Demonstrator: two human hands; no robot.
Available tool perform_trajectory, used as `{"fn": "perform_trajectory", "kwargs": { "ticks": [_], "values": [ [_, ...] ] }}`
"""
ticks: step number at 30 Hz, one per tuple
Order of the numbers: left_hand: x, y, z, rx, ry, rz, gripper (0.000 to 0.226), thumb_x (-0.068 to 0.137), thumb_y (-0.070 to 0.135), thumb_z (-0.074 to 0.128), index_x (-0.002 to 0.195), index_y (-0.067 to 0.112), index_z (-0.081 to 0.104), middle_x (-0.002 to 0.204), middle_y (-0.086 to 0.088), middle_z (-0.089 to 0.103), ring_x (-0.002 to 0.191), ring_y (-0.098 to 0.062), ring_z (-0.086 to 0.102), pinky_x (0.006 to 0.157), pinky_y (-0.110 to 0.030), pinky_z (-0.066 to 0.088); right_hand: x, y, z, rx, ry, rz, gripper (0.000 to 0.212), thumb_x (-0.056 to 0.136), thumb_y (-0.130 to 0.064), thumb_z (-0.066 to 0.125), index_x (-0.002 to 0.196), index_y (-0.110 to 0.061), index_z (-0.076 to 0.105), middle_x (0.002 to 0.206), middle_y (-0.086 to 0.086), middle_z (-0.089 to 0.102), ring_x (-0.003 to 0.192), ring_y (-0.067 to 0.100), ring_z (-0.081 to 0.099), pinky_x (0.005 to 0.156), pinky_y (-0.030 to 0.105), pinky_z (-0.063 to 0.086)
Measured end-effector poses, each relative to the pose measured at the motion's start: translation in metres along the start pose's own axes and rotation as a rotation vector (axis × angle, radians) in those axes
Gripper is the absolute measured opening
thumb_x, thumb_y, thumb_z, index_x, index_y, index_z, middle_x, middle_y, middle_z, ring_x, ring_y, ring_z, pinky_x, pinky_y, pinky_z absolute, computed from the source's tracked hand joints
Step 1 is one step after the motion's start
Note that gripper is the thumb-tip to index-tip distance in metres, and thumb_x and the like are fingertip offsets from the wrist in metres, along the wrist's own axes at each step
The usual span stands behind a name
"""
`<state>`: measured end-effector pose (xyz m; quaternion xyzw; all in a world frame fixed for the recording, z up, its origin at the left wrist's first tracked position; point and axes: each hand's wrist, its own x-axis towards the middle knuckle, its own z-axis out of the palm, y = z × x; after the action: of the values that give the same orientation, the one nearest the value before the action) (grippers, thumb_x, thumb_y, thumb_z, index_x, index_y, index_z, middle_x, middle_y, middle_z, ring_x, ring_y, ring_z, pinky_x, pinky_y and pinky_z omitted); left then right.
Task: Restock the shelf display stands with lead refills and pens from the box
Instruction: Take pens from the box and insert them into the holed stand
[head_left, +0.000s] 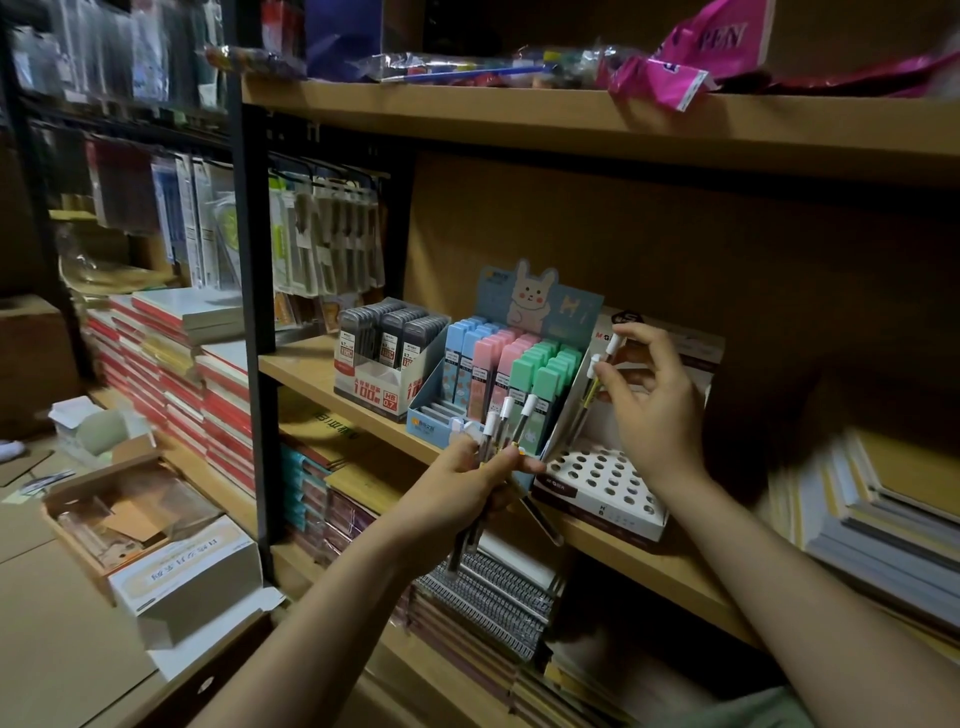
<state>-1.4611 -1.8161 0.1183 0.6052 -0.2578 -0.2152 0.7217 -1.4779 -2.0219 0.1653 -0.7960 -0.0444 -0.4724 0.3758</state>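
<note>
Holding now: the left hand (462, 486) grips a bundle of pens (496, 441), fingers curled round their middles, just in front of the pen stand (597, 480).
Bundle direction: long axes run steeply up and down, white caps up and fanned slightly apart, dark barrels sticking out below the fist toward the lower shelf.
Right hand (652, 400): raised above the pen stand, thumb and fingertips pinching two pens (602, 364); the other fingers are loosely spread.
Pinched pens direction: near upright, tilted a little, white caps up, tips down toward the stand's holes.
Pen stand: a white and dark-brown box with rows of round holes in its top, sitting on the middle shelf (311, 371); the holes in view hold nothing.
Left of the pen stand: a blue bunny display (498, 364) with pastel blue, pink and green lead refill cases standing upright in rows.
Further left of the pen stand: a white box of grey lead refills (387, 358), also upright.
Far left, below the pen stand's level: an open cardboard box (130, 512) on the floor.
</note>
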Motion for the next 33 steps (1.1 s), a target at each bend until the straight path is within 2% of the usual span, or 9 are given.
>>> {"fn": "perform_trajectory", "kwargs": {
  "ticks": [4, 8, 11, 18, 20, 22, 25, 28, 33],
  "values": [
    [0.0, 0.001, 0.0, -0.021, 0.01, -0.009, 0.027, 0.101, 0.026, 0.046, 0.093, 0.008, 0.065, 0.071, -0.002, 0.058, 0.055, -0.007, 0.044, 0.053, -0.019, 0.037, 0.0, 0.006, 0.0, 0.005, 0.043, 0.046, 0.036, 0.089, -0.015, 0.068, 0.121, -0.028, 0.056, 0.098, -0.011, 0.062, 0.089, 0.011, 0.068, 0.069, 0.03, 0.06],
    [0.0, 0.003, -0.001, -0.086, 0.032, 0.008, 0.026, 0.101, 0.023, 0.046, 0.083, 0.014, 0.063, 0.1, -0.015, 0.055, 0.057, -0.008, 0.043, 0.053, -0.02, 0.038, -0.001, 0.003, -0.002, -0.038, 0.002, -0.006, 0.037, 0.088, -0.015, 0.069, 0.118, -0.033, 0.056, 0.098, -0.019, 0.061, 0.087, 0.003, 0.066, 0.064, 0.016, 0.056],
    [0.001, 0.004, -0.001, -0.078, 0.025, 0.002, 0.027, 0.102, 0.023, 0.045, 0.088, 0.008, 0.063, 0.088, -0.012, 0.056, 0.055, -0.007, 0.043, 0.049, -0.017, 0.039, 0.001, 0.0, 0.002, -0.151, -0.017, -0.081, 0.035, 0.087, -0.014, 0.07, 0.118, -0.028, 0.06, 0.106, -0.009, 0.06, 0.086, -0.005, 0.06, 0.062, 0.006, 0.049],
    [-0.001, 0.006, -0.002, -0.061, 0.014, -0.029, 0.027, 0.1, 0.028, 0.049, 0.095, 0.007, 0.065, 0.072, -0.004, 0.052, 0.055, -0.007, 0.044, 0.05, -0.018, 0.037, -0.004, -0.003, 0.007, -0.288, -0.034, -0.074, 0.034, 0.084, -0.013, 0.074, 0.115, -0.024, 0.064, 0.093, -0.006, 0.061, 0.077, 0.006, 0.059, 0.067, 0.021, 0.054],
    [-0.002, 0.008, -0.003, -0.103, -0.006, -0.036, 0.027, 0.099, 0.029, 0.05, 0.09, 0.013, 0.07, 0.086, -0.012, 0.052, 0.058, -0.009, 0.042, 0.053, -0.022, 0.031, -0.007, -0.004, 0.006, -0.29, -0.048, -0.006, 0.033, 0.084, -0.014, 0.074, 0.115, -0.024, 0.065, 0.09, -0.006, 0.058, 0.073, 0.006, 0.059, 0.066, 0.03, 0.059],
    [-0.003, 0.011, -0.002, -0.133, -0.033, -0.034, 0.031, 0.099, 0.029, 0.05, 0.083, 0.019, 0.073, 0.09, -0.013, 0.045, 0.059, -0.01, 0.04, 0.054, -0.023, 0.029, -0.009, -0.008, 0.004, -0.306, -0.063, 0.012, 0.038, 0.085, -0.017, 0.073, 0.12, -0.024, 0.061, 0.092, -0.004, 0.056, 0.068, 0.007, 0.057, 0.063, 0.026, 0.057],
    [-0.004, 0.014, -0.001, -0.169, -0.074, -0.018, 0.025, 0.1, 0.027, 0.048, 0.093, 0.008, 0.063, 0.08, -0.009, 0.042, 0.057, -0.008, 0.04, 0.05, -0.019, 0.033, -0.011, -0.023, 0.002, -0.173, -0.081, -0.008, 0.043, 0.088, -0.025, 0.069, 0.128, -0.028, 0.055, 0.093, -0.008, 0.058, 0.068, 0.006, 0.058, 0.059, 0.013, 0.05],
    [-0.005, 0.018, 0.004, -0.155, -0.14, 0.004, 0.023, 0.1, 0.026, 0.045, 0.101, 0.004, 0.051, 0.068, 0.002, 0.05, 0.055, -0.006, 0.04, 0.051, -0.017, 0.036, -0.02, -0.041, 0.006, 0.044, -0.218, 0.11, 0.03, 0.087, -0.034, 0.069, 0.116, -0.033, 0.063, 0.089, -0.016, 0.067, 0.081, -0.006, 0.064, 0.065, 0.008, 0.051],
    [-0.007, 0.019, 0.009, -0.199, -0.18, -0.01, 0.023, 0.101, 0.024, 0.043, 0.111, 0.004, 0.046, 0.066, 0.007, 0.06, 0.058, -0.007, 0.047, 0.055, -0.018, 0.043, -0.027, -0.053, 0.012, 0.269, -0.328, 0.26, 0.027, 0.085, -0.01, 0.072, 0.106, -0.028, 0.066, 0.09, -0.002, 0.074, 0.085, 0.009, 0.071, 0.077, 0.023, 0.058]
  ]
}}
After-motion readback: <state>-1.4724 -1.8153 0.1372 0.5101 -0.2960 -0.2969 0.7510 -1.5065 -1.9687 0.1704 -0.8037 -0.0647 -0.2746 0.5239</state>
